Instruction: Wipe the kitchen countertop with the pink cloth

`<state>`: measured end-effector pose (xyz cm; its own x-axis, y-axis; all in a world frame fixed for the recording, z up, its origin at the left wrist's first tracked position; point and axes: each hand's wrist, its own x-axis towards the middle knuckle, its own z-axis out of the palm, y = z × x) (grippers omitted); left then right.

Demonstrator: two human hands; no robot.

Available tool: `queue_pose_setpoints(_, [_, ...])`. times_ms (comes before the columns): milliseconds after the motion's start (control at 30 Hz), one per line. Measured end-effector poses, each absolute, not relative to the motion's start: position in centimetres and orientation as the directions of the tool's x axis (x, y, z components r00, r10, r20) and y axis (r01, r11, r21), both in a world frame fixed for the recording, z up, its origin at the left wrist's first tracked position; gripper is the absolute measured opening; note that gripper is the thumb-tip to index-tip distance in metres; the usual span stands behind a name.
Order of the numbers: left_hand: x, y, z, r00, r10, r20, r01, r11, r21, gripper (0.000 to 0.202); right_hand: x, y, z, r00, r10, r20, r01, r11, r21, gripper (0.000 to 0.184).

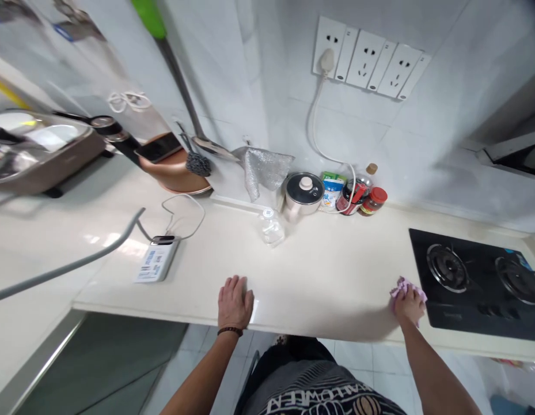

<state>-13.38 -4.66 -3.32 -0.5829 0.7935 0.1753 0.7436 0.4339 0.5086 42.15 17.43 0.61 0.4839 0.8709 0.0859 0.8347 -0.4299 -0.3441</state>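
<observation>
My left hand (235,303) rests palm down on the front edge of the pale countertop (310,271), fingers laid on the surface and nothing in it. Over to the right, my right hand (410,306) presses a pink cloth (406,285) against the counter, just left of the black gas stove (474,282). The cloth is crumpled and partly covered by my fingers. Farther back, between the two hands but closer to the left, stands a clear plastic bottle (271,228) with a white cap.
Along the wall stand a small lidded pot (303,195), a seasoning packet (333,190) and a red-lidded jar (373,202). A white power bank (157,260) with a cable lies at left, near a grey hose-like arm (98,253). A dish rack (42,161) sits far left.
</observation>
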Motion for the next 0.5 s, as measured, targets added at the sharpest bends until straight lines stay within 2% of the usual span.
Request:
queue_pose_setpoints(67, [-13.4, -4.7, -3.5, -0.586, 0.787, 0.191, 0.743, 0.428, 0.515, 0.05, 40.5, 19.4, 0.8, 0.478, 0.877, 0.05, 0.826, -0.429, -0.366, 0.055])
queue_pose_setpoints(133, [-13.5, -4.8, -3.7, -0.586, 0.784, 0.204, 0.745, 0.422, 0.516, 0.051, 37.7, 21.4, 0.9, 0.391, 0.92, 0.018, 0.853, -0.355, -0.383, 0.058])
queue_pose_setpoints(233, [-13.6, -4.9, -4.0, -0.584, 0.784, 0.21, 0.75, 0.423, 0.508, 0.052, 31.5, 24.2, 0.8, 0.212, 0.977, -0.008, 0.892, -0.197, -0.406, 0.057])
queue_pose_setpoints(333, [-13.6, -5.1, -4.2, -0.581, 0.787, 0.207, 0.762, 0.436, 0.479, 0.05, 23.4, 25.0, 0.8, -0.061, 0.998, 0.02, 0.898, 0.063, -0.435, 0.053])
queue_pose_setpoints(400, [-13.7, -5.1, -4.3, -0.576, 0.792, 0.203, 0.771, 0.443, 0.457, 0.05, 18.0, 23.3, 1.0, -0.315, 0.948, 0.037, 0.843, 0.298, -0.448, 0.051])
queue_pose_setpoints(500, [-13.7, -5.2, -4.5, -0.571, 0.795, 0.204, 0.779, 0.446, 0.44, 0.049, 11.9, 17.3, 1.3, -0.645, 0.764, -0.025, 0.688, 0.565, -0.456, 0.056])
